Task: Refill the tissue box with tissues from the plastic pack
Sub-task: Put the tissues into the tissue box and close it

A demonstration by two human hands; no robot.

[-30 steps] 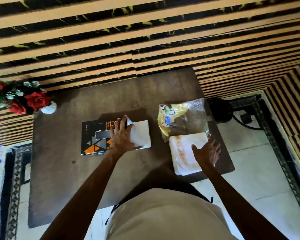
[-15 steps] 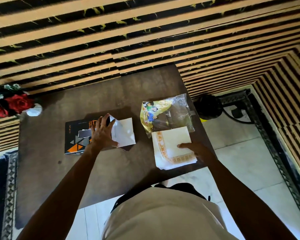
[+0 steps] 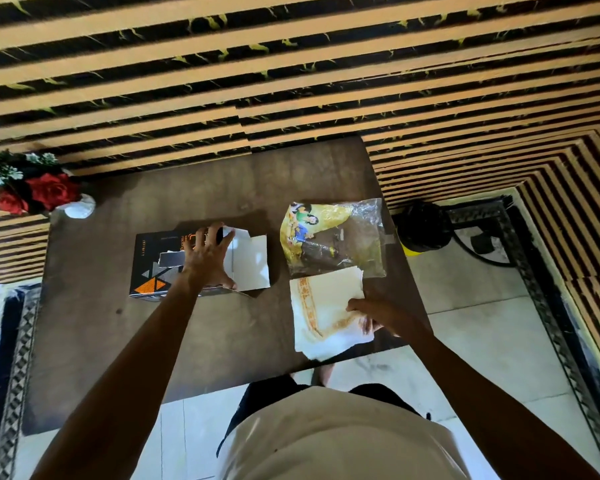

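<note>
A black tissue box [image 3: 156,263] with orange triangles lies on the dark brown table [image 3: 118,341], its white end flaps [image 3: 251,261] folded open to the right. My left hand [image 3: 206,259] rests on the box's open end, fingers spread over it. To the right lies a mostly clear plastic pack [image 3: 333,239] with a yellow printed picture. A stack of white tissues [image 3: 321,310] with an orange border sits just below the pack's mouth, near the table's front edge. My right hand [image 3: 378,313] grips the stack's right edge, fingers curled under the top tissues.
A white vase of red roses [image 3: 35,192] stands at the table's back left corner. A black and yellow object [image 3: 421,228] with a cable sits on the tiled floor right of the table. A striped wall runs behind. My light-coloured shirt fills the bottom.
My right hand has slid from on top of the tissues to their right edge and closed on it. The tissue stack now lies further out of the pack. My left hand stays on the box.
</note>
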